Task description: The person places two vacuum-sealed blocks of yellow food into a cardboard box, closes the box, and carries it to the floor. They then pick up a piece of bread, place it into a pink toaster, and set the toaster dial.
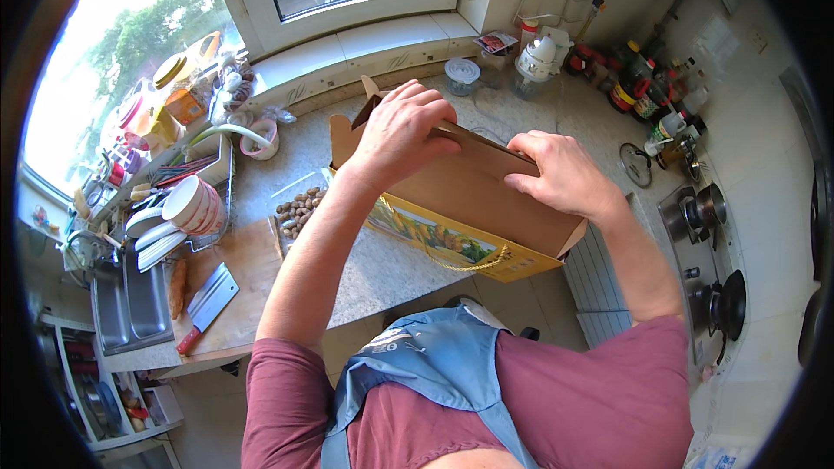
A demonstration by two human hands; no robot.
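Note:
A large yellow printed cardboard box (521, 265) with a twisted gold cord handle (456, 266) stands on the counter near its front edge, its top flaps raised. My left hand (407, 133) grips the top edge of the box's brown cardboard flap, fingers over the far side and thumb on the near side. Further right along the same edge, my right hand (560, 172) holds the cardboard in the same way. The inside of the box is hidden by the flap. Left of the box, brown nuts in their shells (301, 208) lie in a clear container, partly behind my left forearm.
At left, a cleaver (214, 298) and a long orange-brown root (177, 288) lie on a wooden cutting board (251, 260), beside a steel sink (144, 303) and stacked bowls (194, 205). Bottles (632, 88) and a glass lid (635, 165) stand back right, near a gas stove (694, 273).

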